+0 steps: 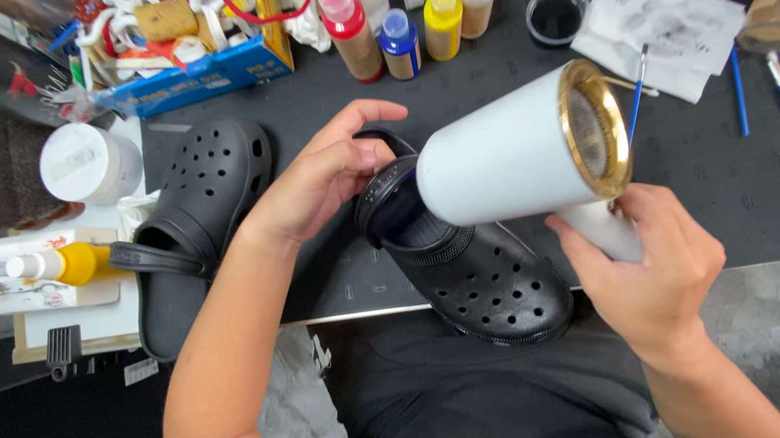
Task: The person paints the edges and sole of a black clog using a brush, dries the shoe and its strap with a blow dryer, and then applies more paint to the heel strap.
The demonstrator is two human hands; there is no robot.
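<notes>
I see my left hand (329, 175) gripping the black clog (476, 258); right hand (651, 260) clenched round the white dryer (522, 156); blue box (200, 73) of cords upper left; paint bottles (401, 32) capped.

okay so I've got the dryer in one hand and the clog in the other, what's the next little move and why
Probably tilt the hair dryer so its nozzle faces into the black clog. The right hand holds it over the heel opening, and the left hand steadies the heel.
</notes>
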